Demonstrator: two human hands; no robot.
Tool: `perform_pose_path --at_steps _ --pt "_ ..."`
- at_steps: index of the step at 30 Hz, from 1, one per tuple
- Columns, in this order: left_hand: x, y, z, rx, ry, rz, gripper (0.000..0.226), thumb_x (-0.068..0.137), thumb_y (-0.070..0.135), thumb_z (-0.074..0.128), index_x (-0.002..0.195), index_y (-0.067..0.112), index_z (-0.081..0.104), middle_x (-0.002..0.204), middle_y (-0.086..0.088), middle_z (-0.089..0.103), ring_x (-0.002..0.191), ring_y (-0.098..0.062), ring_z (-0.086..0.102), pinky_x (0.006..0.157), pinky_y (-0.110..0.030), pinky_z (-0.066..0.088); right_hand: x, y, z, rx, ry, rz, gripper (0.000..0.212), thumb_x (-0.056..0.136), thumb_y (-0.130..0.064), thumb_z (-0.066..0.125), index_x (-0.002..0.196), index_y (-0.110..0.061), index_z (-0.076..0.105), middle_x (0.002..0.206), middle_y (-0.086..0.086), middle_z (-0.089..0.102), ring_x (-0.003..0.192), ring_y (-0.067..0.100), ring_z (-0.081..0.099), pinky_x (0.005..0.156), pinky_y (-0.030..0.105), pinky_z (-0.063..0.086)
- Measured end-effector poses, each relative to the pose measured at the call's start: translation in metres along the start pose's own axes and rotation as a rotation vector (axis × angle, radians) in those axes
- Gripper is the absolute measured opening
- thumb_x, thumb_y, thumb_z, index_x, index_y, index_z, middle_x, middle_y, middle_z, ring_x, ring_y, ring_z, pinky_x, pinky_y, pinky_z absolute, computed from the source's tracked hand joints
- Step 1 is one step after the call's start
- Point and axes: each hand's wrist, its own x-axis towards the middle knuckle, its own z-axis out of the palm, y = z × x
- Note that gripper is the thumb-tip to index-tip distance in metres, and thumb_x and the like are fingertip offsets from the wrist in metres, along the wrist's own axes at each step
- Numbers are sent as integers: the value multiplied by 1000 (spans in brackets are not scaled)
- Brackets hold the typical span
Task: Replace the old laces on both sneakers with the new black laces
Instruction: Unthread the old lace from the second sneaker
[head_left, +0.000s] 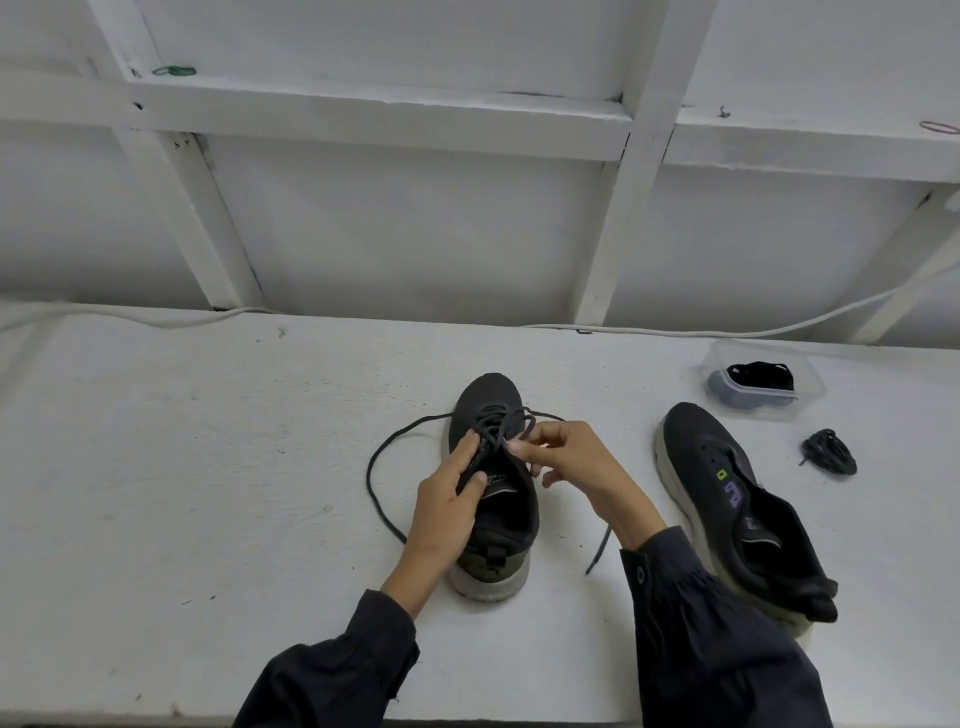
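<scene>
- My left hand (449, 501) steadies the near sneaker (488, 397), which stands upright at the middle of the white counter (208, 467), toe pointing away from me and heel towards me.
- The fingers of that hand lie along the left row of eyelets and the thumb presses on the tongue, so the upper is pinched between them.
- My right hand (569, 465) pinches the dark lace (371, 478) between thumb and forefinger, just above the eyelets. The other fingers are curled beneath.
- The lace is threaded through the eyelets nearest the toe. One end sweeps out in a wide loop on the counter to the left of the shoe; the other hangs below my right wrist, its tip touching the counter.
- The second sneaker (737, 499) lies to the right, well apart from the first, tipped on its side. No lace shows in its eyelets, and its collar sags open.
- A clear tub (727, 358) sits at the back right of the counter, holding coiled black laces (761, 375) on something blue-grey.
- A bundled lace (828, 452) lies on the counter between the tub and the counter's right edge, just beyond the second sneaker.
- A white cable (727, 332) runs along the back edge of the counter, under the white timber frame.
</scene>
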Motion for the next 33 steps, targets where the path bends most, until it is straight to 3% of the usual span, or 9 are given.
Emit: perform_pose_path --at_steps 4,7,11,13,20,25,27,30,33 --pt "0 0 0 -2 -7 -2 49 98 4 51 145 17 43 146 7 46 137 -8 40 114 -24 32 6 -4 -8 75 181 -62 14 88 -10 70 74 -10 68 70 -2 64 57 11 56 51 20 43" --pt "0 0 0 -10 -8 -9 49 98 4 52 145 16 44 146 6 47 136 -8 40 114 -24 32 11 -9 -19 210 320 -49 16 93 -12 65 77 -10 66 71 -1 60 55 13 55 49 21 42" --pt "0 -1 1 -15 3 -11 49 98 4 52 144 18 44 145 6 48 135 -9 43 114 -27 34 3 -4 -9 104 76 41 19 86 -27 75 81 -9 71 75 0 65 58 12 55 51 22 42" --pt "0 0 0 -11 3 -11 50 98 3 51 145 18 44 144 6 48 134 -9 44 112 -24 35 0 1 -2 42 10 41 20 80 -23 80 80 -4 73 73 4 66 58 12 55 52 21 41" --pt "1 -2 1 -14 2 -19 49 98 5 52 145 16 43 136 13 46 129 -2 40 100 -6 32 7 -6 -21 284 398 -42 17 92 -14 66 76 -10 63 71 0 58 54 12 54 51 23 39" --pt "2 -3 2 -5 22 -9 48 98 3 52 144 15 45 134 11 49 126 -3 44 89 4 34 -3 2 -5 110 65 68 23 83 -28 77 83 -5 72 79 4 66 58 12 54 51 23 39" --pt "2 -4 2 4 29 0 48 97 3 53 143 15 45 134 10 50 125 -3 45 89 4 33 -4 4 1 77 50 45 21 79 -25 81 78 -6 73 73 5 65 58 12 53 51 22 38" --pt "1 -4 1 6 12 11 49 98 3 52 144 17 44 136 13 48 126 -2 44 90 4 34 -1 -2 -4 134 232 -20 20 83 -15 76 67 -9 67 66 0 64 55 13 51 50 22 36" --pt "2 -4 2 8 15 11 48 98 4 52 144 16 45 135 14 46 128 -3 42 90 6 31 2 -5 -10 315 461 -53 22 91 -15 68 70 -11 62 64 -2 57 54 14 49 47 20 34"
